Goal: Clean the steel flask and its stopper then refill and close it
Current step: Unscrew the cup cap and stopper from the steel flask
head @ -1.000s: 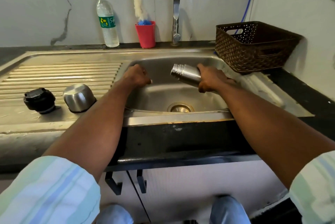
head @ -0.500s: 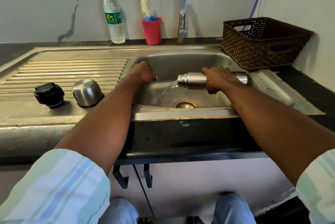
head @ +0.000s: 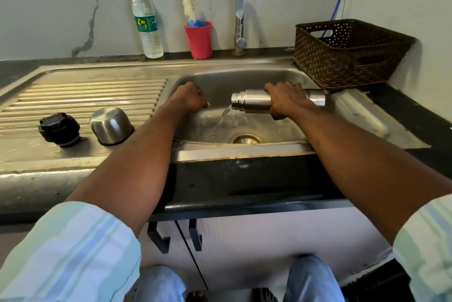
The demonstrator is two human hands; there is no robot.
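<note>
The flask lies on its side over the sink, its long axis running left to right, nearly level. Its open, threaded mouth points left and tips a little down; its base points right, toward the basket. A thin stream of water runs from the mouth's lower lip into the basin, landing just left of the drain.

The right hand grips the flask round its middle from above, fingers curled over the far side, thumb hidden beneath. The left hand is over the sink's left edge, fingers curled under in a loose fist and holding nothing; whether it rests on the rim cannot be told.

On the drainboard to the left, well apart from the flask, the black stopper stands just beside the steel cap, which sits upside down on its rim. Against the back wall stand a bottle, a red cup with a brush in it, and the tap.
</note>
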